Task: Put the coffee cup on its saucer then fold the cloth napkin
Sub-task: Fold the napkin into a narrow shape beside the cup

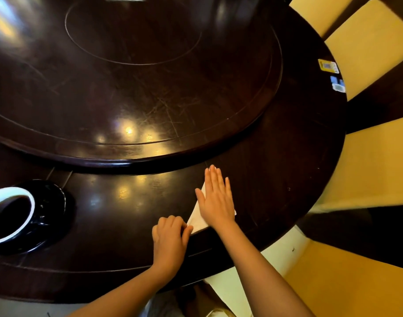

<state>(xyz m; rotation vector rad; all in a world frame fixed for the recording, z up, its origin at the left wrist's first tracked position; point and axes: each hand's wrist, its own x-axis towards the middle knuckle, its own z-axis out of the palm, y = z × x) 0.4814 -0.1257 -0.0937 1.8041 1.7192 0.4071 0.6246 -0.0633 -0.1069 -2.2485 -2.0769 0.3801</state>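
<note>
Broadly, a dark round bench [276,156], scratched and glossy, filling most of the view, with a raised round turntable [132,92] across its middle and far part; far edge cut off by the top of the frame. Yellow chairs [367,53] around the right rim, only partly seen. Two small stickers [328,66] at the right edge, print too blurred to read.

At far left, near edge: cup [9,216], white rim, dark inside, sitting on a dark saucer [51,202]; left side of the cup cut off by the frame, handle not visible, saucer hard to separate from the dark bench.

Well to the right of it, near the bench's front edge: white napkin [197,219], folded into a narrow tapered shape, long axis running from the near left up and away to the right, tip pointing toward the turntable. Mostly hidden; only a strip along its left side, a small corner on the right and a speck of the tip past the fingertips showing. Number of folds not discernible.

Right hand [215,200] flat on top of the napkin, palm down, fingers [213,179] straight and close together, gripping nothing, laid along the cloth's length. Left hand [170,234] curled at the napkin's near left corner, fingers bent, thumb and forefinger pinched on the cloth edge.
</note>
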